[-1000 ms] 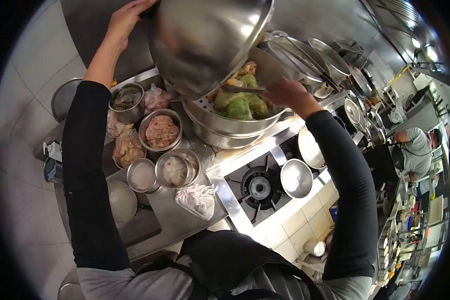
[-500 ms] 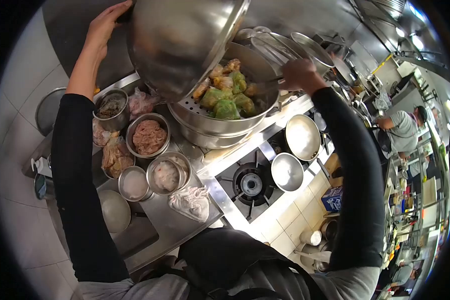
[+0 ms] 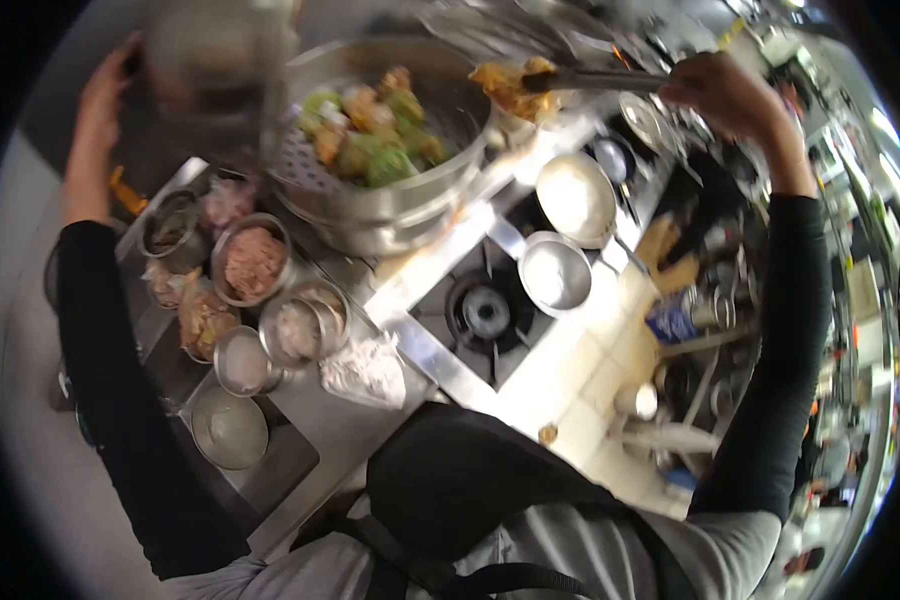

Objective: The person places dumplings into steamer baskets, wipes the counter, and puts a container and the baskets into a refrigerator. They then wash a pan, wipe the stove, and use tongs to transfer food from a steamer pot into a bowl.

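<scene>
My left hand [image 3: 100, 120] is closed at the dark handle of a big domed steel lid [image 3: 215, 60], which is blurred and tilted up at the upper left. In my right hand [image 3: 730, 95] are metal tongs [image 3: 610, 80]. Their tips grip an orange-yellow bundle [image 3: 510, 92], held just past the right rim of the steamer pot. Inside the steamer pot [image 3: 390, 210], green and yellowish bundles [image 3: 380, 135] lie on a perforated tray [image 3: 305, 160].
Left of the stove stand metal bowls of raw minced meat [image 3: 255, 262] and a crumpled white cloth [image 3: 365, 372]. An unlit burner [image 3: 485, 312] lies in front of the pot. Two pans [image 3: 575, 200] sit to its right. Several people work at the far right.
My right hand has moved right and upward, lifting the orange-yellow bundle out of the pot with the tongs. The lid and my left hand appear farther left; the whole view has shifted.
</scene>
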`<state>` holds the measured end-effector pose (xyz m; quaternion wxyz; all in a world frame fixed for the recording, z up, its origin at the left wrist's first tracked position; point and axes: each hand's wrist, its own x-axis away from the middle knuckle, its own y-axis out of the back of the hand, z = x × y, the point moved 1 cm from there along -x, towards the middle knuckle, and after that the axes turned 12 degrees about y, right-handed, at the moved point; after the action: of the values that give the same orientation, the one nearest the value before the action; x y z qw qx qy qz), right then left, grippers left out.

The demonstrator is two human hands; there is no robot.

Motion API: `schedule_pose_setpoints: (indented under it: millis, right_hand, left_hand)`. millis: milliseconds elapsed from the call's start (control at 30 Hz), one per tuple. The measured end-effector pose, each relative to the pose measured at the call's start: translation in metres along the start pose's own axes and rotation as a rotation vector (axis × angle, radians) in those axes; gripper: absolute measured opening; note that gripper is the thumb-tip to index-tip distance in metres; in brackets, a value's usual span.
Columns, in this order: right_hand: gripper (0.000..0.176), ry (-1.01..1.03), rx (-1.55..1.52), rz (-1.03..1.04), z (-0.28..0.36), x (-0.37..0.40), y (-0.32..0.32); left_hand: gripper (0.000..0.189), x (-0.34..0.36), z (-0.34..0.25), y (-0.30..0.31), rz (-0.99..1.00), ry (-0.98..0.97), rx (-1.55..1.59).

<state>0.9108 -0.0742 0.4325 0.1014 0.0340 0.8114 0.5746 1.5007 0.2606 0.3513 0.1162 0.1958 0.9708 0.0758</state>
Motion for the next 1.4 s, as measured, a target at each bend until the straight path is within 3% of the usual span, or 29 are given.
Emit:
schedule_pose_setpoints:
  millis: [33,67,133,167,200,300,367,433,467,533,600,667,700,733,767,867,933,1067,1133,1233,1300,1367,1400]
  right_hand:
    - [0.037,-0.185,-0.005,0.184,0.025,0.015,0.016]
    - [0.034,-0.159,-0.019,0.283,0.027,0.032,0.008]
    - [0.031,-0.191,0.029,0.401,0.026,0.069,-0.039]
    - [0.028,-0.362,-0.042,0.550,0.038,0.074,-0.056]
    - [0.031,-0.400,0.006,0.706,0.042,0.083,-0.084]
    - [0.042,-0.428,-0.036,0.785,0.058,0.111,-0.148]
    - [0.042,-0.471,-0.074,0.694,0.033,0.136,-0.181]
    - [0.042,-0.463,-0.136,0.668,0.010,0.128,-0.154]
    - [0.042,-0.426,-0.163,0.381,0.019,0.117,-0.125]
    - [0.043,-0.464,-0.259,0.169,0.022,0.079,-0.076]
    - [0.041,-0.311,-0.208,0.029,0.039,0.026,-0.043]
    - [0.048,-0.197,-0.117,-0.010,0.059,-0.030,-0.040]
    - [0.051,-0.188,-0.076,0.025,0.067,-0.058,-0.049]
    - [0.053,-0.181,-0.032,0.058,0.073,-0.090,-0.064]
    - [0.056,-0.247,0.032,0.280,0.079,-0.126,-0.077]
    - [0.056,-0.282,0.033,0.352,0.100,-0.188,-0.132]
    - [0.057,-0.323,-0.126,0.331,0.106,-0.204,-0.161]
    - [0.059,-0.290,-0.115,0.303,0.111,-0.203,-0.149]
    - [0.059,-0.338,-0.073,0.219,0.096,-0.190,-0.132]
    - [0.057,-0.329,-0.048,0.255,0.072,-0.172,-0.103]
    - [0.048,0.077,0.115,0.149,0.002,-0.156,-0.136]
    - [0.035,0.195,0.116,0.164,-0.021,-0.120,-0.105]
    - [0.030,0.091,0.014,0.167,-0.019,-0.096,-0.081]
  left_hand:
    - [0.053,-0.039,0.018,0.012,0.054,0.047,0.103]
    - [0.053,-0.083,0.033,0.019,0.100,0.092,0.209]
    - [0.048,-0.111,0.036,0.028,0.118,-0.008,-0.042]
    - [0.048,-0.113,0.038,0.022,0.133,-0.008,-0.042]
    - [0.047,-0.114,0.040,0.021,0.082,-0.048,0.000]
    - [0.046,-0.135,0.044,0.014,0.064,-0.106,0.033]
    - [0.047,-0.116,0.034,0.010,0.104,-0.083,0.049]
    - [0.049,-0.028,-0.006,-0.032,0.021,-0.019,0.133]
    - [0.053,-0.077,0.017,-0.014,0.167,-0.205,0.066]
    - [0.041,-0.001,-0.022,-0.037,0.057,-0.177,0.074]
    - [0.030,0.041,-0.045,-0.050,0.032,-0.222,0.058]
    - [0.030,-0.039,-0.011,-0.035,0.064,0.046,0.342]
    - [0.030,-0.021,-0.019,-0.038,0.061,0.036,0.345]
    - [0.031,0.012,-0.031,-0.045,0.047,-0.092,0.206]
    - [0.031,0.031,-0.041,-0.048,0.031,-0.219,0.065]
    - [0.040,-0.004,-0.021,-0.036,0.067,-0.238,-0.052]
    - [0.037,0.002,-0.024,-0.038,0.044,-0.242,-0.015]
    - [0.038,0.001,-0.017,-0.026,0.036,-0.220,-0.018]
    - [0.039,-0.003,-0.012,-0.021,0.052,-0.237,0.009]
    - [0.041,-0.011,-0.006,-0.017,0.083,-0.244,0.059]
    - [0.042,-0.020,-0.003,-0.015,0.082,-0.200,0.031]
    - [0.043,-0.027,0.000,-0.012,0.073,-0.197,0.022]
    - [0.045,-0.028,0.001,-0.012,0.054,-0.192,0.008]
